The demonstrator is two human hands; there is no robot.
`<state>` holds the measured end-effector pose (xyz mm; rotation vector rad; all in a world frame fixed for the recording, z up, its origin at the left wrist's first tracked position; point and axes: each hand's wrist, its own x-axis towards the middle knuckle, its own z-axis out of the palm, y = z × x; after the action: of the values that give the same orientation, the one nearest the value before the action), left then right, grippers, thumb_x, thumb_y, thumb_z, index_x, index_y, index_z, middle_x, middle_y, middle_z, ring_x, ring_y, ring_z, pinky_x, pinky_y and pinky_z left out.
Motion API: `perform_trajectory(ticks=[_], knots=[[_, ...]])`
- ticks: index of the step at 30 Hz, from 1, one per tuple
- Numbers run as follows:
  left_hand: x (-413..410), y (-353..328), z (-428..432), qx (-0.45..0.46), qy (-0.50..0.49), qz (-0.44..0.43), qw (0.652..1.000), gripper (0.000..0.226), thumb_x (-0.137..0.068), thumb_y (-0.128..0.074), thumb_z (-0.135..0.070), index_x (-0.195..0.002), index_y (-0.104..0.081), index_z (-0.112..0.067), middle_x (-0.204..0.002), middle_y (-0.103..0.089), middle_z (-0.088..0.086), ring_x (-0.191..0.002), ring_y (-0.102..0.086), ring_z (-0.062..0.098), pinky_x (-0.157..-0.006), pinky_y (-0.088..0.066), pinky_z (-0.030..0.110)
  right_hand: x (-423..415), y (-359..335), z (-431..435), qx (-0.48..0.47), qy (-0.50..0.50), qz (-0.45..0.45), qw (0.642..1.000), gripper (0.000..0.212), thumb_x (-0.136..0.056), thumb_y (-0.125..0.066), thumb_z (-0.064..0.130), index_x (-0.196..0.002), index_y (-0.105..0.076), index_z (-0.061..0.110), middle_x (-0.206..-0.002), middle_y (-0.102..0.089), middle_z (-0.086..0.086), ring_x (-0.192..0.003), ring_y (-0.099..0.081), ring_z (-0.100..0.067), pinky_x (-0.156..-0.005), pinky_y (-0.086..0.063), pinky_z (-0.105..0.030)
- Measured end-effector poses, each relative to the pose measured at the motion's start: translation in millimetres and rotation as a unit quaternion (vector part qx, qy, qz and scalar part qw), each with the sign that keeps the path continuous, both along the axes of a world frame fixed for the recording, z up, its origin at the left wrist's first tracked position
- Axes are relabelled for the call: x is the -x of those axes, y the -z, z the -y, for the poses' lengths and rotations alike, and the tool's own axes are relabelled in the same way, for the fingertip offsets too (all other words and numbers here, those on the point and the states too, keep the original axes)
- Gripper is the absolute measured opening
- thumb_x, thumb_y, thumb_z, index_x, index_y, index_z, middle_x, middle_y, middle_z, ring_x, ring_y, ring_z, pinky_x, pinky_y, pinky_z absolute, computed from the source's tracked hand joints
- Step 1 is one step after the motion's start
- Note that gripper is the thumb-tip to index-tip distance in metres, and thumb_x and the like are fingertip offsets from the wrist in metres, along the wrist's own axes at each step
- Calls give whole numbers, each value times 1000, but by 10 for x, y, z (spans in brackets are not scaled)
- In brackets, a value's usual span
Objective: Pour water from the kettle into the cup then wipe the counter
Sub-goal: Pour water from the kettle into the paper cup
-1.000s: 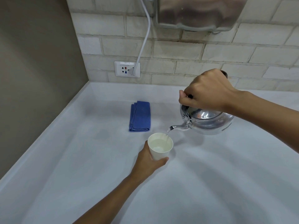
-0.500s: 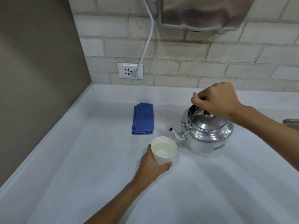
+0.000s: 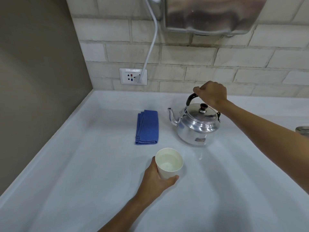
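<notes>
A shiny metal kettle (image 3: pixel 197 126) stands upright on the white counter (image 3: pixel 83 164), spout pointing left. My right hand (image 3: pixel 212 96) is closed around its black handle from above. A white paper cup (image 3: pixel 168 163) holding water sits nearer to me, and my left hand (image 3: pixel 155 180) is wrapped around its side. A folded blue cloth (image 3: pixel 147 127) lies flat to the left of the kettle, untouched.
A wall socket (image 3: pixel 133 76) with a white cable plugged in sits on the brick wall behind. A steel appliance (image 3: pixel 212 14) hangs above the kettle. A brown wall (image 3: pixel 33 81) bounds the counter's left side. A metal object (image 3: pixel 302 130) shows at the right edge.
The kettle was tilted and pouring into the cup; it has been levelled and set down on the counter farther back. My left hand has stayed on the cup.
</notes>
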<state>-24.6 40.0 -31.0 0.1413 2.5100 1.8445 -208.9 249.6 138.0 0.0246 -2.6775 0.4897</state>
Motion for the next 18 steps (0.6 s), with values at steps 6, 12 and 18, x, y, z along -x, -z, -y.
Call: perform_trajectory(ticks=[6, 12, 18], knots=[[-2, -1, 0, 4, 3, 4, 1000, 61, -61, -83, -31, -103, -42, -43, -106, -56, -20, -99, -49, -15, -76, -39, -1, 226, 61, 36, 2, 35, 23, 999, 44, -77, -49, 25, -42, -26, 13, -40, -25, -1, -40, -22, -19, -45, -21, -26], [-1, -4, 6, 4, 3, 7, 1000, 60, -60, -83, -31, -102, -42, -44, -106, -57, -20, -98, -49, -14, -77, -40, 2, 361, 175, 71, -30, 55, 32, 998, 43, -78, -49, 25, -44, -27, 11, -42, -29, -2, -42, -25, -18, -45, -20, -24], [-8, -6, 4, 3, 6, 10, 1000, 60, -60, -83, -32, -103, -43, -43, -107, -57, -19, -98, -51, -11, -76, -40, 1, 351, 227, 35, -74, 43, -3, 996, 47, -86, -43, 27, -44, -30, 10, -43, -32, -4, -46, -34, -24, -44, -19, -24]])
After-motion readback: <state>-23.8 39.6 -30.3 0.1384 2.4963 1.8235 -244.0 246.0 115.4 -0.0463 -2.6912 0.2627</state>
